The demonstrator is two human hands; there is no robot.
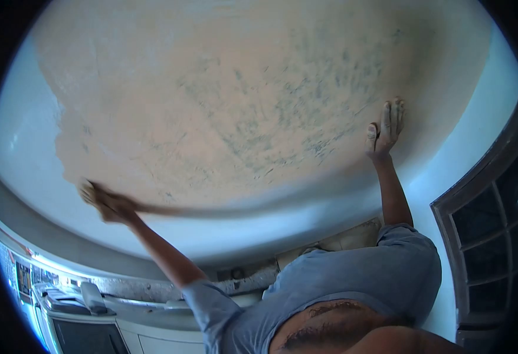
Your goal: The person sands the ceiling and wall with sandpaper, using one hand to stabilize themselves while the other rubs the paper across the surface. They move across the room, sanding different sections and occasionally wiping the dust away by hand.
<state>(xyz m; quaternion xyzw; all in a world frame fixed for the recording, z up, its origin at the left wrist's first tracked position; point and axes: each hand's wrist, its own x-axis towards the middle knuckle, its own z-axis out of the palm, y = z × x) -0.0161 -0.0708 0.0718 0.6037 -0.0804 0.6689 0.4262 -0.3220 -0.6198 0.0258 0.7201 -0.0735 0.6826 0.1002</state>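
Observation:
A broad pale wall-like surface (23, 130) carries a large tan coating (153, 88), mottled with dark green-grey smudges and scrape marks. At the coating's lower left edge is my left hand (107, 202), slightly blurred, its fingers stretched out and coated with pale residue. My right hand (387, 131) lies against the coating near its right side. Its fingers point upward, the thumb is apart, and the same pale residue covers them. No tool shows in either hand.
A dark-framed door or window with panes (477, 230) stands at the right. Below left is a light cabinet-like unit (158, 342) with a dark panel and items on top. Tiles (330, 243) run along the surface's lower edge.

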